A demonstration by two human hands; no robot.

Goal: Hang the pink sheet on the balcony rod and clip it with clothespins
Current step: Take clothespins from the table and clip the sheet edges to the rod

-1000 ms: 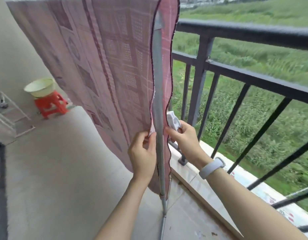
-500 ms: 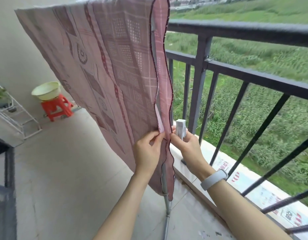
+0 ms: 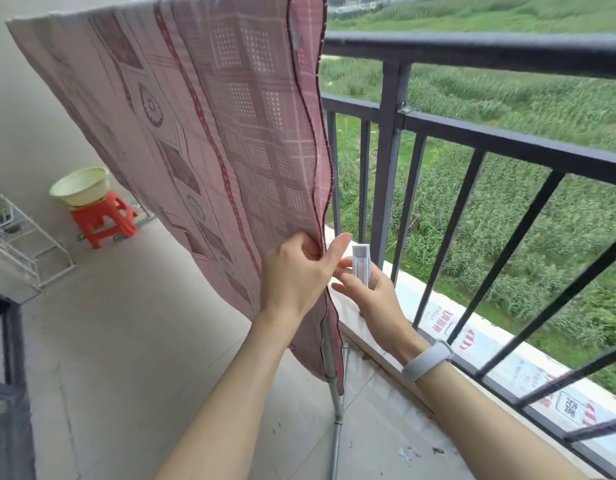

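The pink patterned sheet point(image 3: 209, 140) hangs doubled over a rod hidden at the top, stretching back to the left. Its near edges hang together over the grey metal pole point(image 3: 330, 368) of the stand. My left hand point(image 3: 294, 275) pinches both near edges together at about waist height. My right hand point(image 3: 368, 292), with a white band on the wrist, holds a white clothespin point(image 3: 361, 263) upright just right of that edge, fingertips close to the left hand. The clothespin does not touch the sheet.
A dark metal balcony railing point(image 3: 472, 50) runs along the right, with a low ledge point(image 3: 396, 327) under it and green fields beyond. A red stool point(image 3: 103, 220) carrying a pale green basin point(image 3: 81, 185) stands at the back left, beside a white wire rack point(image 3: 25, 244).
The sheet's near edges, parted around the pole one second ago, are now closed together in my left hand. My right hand with the clothespin has let go of the edge and dropped slightly.
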